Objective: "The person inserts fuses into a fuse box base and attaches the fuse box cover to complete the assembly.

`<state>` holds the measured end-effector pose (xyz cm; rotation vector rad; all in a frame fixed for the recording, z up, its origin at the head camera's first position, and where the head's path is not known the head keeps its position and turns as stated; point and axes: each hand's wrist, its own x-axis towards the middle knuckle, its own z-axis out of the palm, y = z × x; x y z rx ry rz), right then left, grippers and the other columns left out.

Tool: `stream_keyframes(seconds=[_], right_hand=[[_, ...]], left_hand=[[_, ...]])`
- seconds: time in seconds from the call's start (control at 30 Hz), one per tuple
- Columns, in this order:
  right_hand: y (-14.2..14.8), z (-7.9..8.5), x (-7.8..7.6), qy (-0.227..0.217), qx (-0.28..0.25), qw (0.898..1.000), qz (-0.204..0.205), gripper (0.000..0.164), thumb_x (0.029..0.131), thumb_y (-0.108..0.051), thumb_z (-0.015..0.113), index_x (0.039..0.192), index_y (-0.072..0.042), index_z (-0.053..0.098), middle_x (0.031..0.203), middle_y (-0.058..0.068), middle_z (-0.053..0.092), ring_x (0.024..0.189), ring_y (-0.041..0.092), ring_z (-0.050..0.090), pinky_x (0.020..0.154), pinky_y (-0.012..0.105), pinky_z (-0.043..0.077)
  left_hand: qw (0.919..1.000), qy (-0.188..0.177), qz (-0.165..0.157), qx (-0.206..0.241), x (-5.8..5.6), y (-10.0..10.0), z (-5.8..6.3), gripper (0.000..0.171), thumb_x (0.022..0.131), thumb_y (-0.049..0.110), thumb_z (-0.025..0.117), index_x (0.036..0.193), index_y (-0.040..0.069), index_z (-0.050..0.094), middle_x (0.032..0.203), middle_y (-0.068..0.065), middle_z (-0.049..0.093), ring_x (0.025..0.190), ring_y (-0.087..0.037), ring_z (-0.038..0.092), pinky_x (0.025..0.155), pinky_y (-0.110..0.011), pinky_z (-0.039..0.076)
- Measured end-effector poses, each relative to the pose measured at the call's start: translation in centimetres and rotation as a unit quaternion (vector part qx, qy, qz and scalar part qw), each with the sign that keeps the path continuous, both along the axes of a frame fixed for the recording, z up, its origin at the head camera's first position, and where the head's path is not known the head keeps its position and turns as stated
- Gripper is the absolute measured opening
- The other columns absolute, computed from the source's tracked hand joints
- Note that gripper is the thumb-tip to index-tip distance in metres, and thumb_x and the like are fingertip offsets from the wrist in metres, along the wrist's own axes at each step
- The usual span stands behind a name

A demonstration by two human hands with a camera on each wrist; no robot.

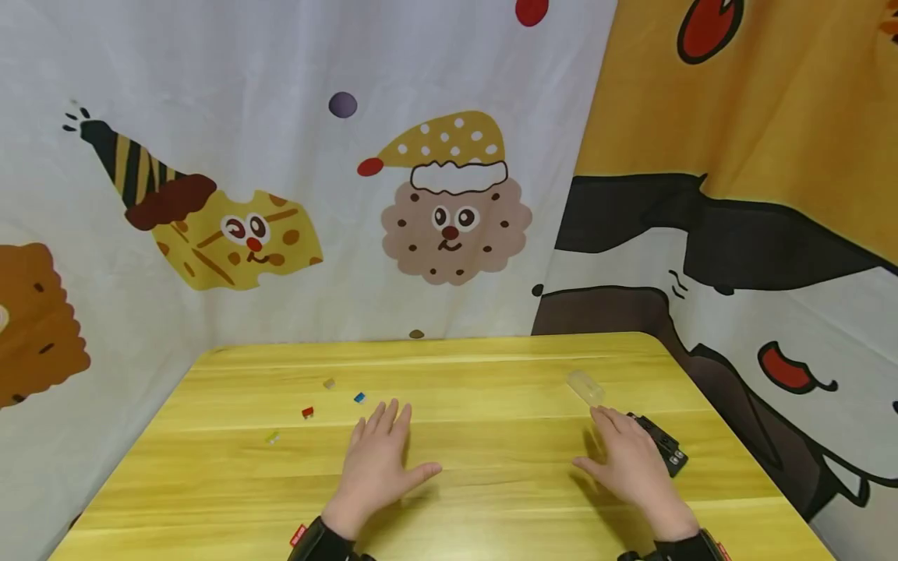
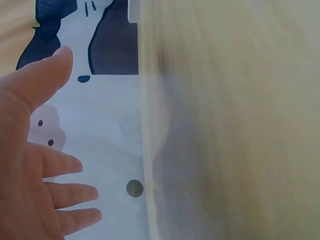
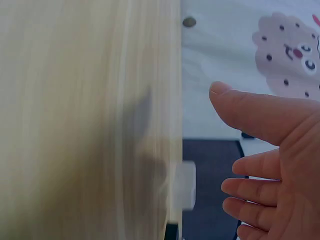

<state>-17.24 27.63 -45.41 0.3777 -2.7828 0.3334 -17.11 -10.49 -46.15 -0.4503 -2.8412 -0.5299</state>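
Observation:
In the head view my left hand (image 1: pixel 379 469) hovers over the wooden table (image 1: pixel 491 510), fingers straight and thumb spread, holding nothing. Just beyond its fingertips lies a small blue piece (image 1: pixel 360 397). Farther left are a small red piece (image 1: pixel 307 412), a tan piece (image 1: pixel 330 383) and a pale yellow-green piece (image 1: pixel 273 438). My right hand (image 1: pixel 630 463), likewise extended and holding nothing, has its fingertips near a clear plastic container (image 1: pixel 585 386). A black object (image 1: pixel 662 446) with small pale marks sits beside that hand, partly hidden by it. Both wrist views show the spread thumb and fingers.
A cloth backdrop (image 1: pixel 281 62) with cartoon prints hangs behind the table's far edge. Another printed cloth (image 1: pixel 793 140), orange, black and white, hangs along the right side. Dark bands (image 1: pixel 324 543) circle both wrists.

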Motion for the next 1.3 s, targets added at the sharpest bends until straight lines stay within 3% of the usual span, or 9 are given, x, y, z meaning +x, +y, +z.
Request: stream_keyframes(seconds=[0.2, 0.47, 0.73, 1.07, 1.3], right_hand=[[2.5, -0.1, 0.0, -0.024, -0.005, 0.999, -0.042, 0.083, 0.069, -0.039, 0.088, 0.127, 0.011, 0.056, 0.123, 0.031, 0.057, 0.111, 0.052, 0.052, 0.089, 0.064, 0.041], [5.7, -0.2, -0.5, -0.060, -0.017, 0.995, -0.079, 0.085, 0.073, -0.037, 0.086, 0.129, 0.016, 0.050, 0.125, 0.038, 0.052, 0.112, 0.057, 0.047, 0.091, 0.066, 0.039], [7.8, -0.4, -1.2, -0.117, -0.018, 0.986, -0.115, 0.097, 0.076, -0.048, 0.082, 0.131, 0.021, 0.043, 0.128, 0.044, 0.045, 0.113, 0.061, 0.042, 0.093, 0.067, 0.036], [9.2, -0.7, -1.6, -0.188, -0.020, 0.971, -0.143, 0.099, 0.075, -0.054, 0.080, 0.126, 0.023, 0.045, 0.117, 0.043, 0.049, 0.103, 0.056, 0.046, 0.087, 0.063, 0.039], [9.6, -0.8, -2.1, -0.198, -0.026, 0.968, -0.150, 0.087, 0.075, -0.046, 0.082, 0.118, 0.023, 0.049, 0.104, 0.037, 0.054, 0.093, 0.048, 0.053, 0.081, 0.057, 0.041]], left_hand=[[0.9994, 0.022, -0.018, 0.019, -0.5, 0.1, -0.2, 0.095, 0.077, 0.062, 0.074, 0.143, -0.001, 0.048, 0.144, -0.025, 0.047, 0.134, -0.044, 0.040, 0.105, -0.064, 0.030], [0.9989, 0.017, -0.038, 0.020, -0.8, 0.2, 0.1, 0.094, 0.076, 0.062, 0.075, 0.141, -0.001, 0.050, 0.141, -0.024, 0.050, 0.131, -0.044, 0.044, 0.103, -0.063, 0.033], [0.9981, 0.013, -0.060, 0.008, -1.1, 0.8, 0.4, 0.089, 0.078, 0.059, 0.075, 0.139, -0.002, 0.052, 0.137, -0.024, 0.053, 0.127, -0.043, 0.048, 0.102, -0.059, 0.037], [0.9978, -0.003, -0.067, 0.007, -1.4, 1.5, 0.3, 0.089, 0.079, 0.059, 0.074, 0.140, -0.002, 0.051, 0.138, -0.023, 0.053, 0.127, -0.041, 0.049, 0.102, -0.057, 0.038], [0.9972, -0.008, -0.074, 0.001, -1.5, 2.0, 0.3, 0.087, 0.080, 0.059, 0.073, 0.140, -0.001, 0.052, 0.138, -0.022, 0.053, 0.127, -0.040, 0.049, 0.102, -0.055, 0.039]])
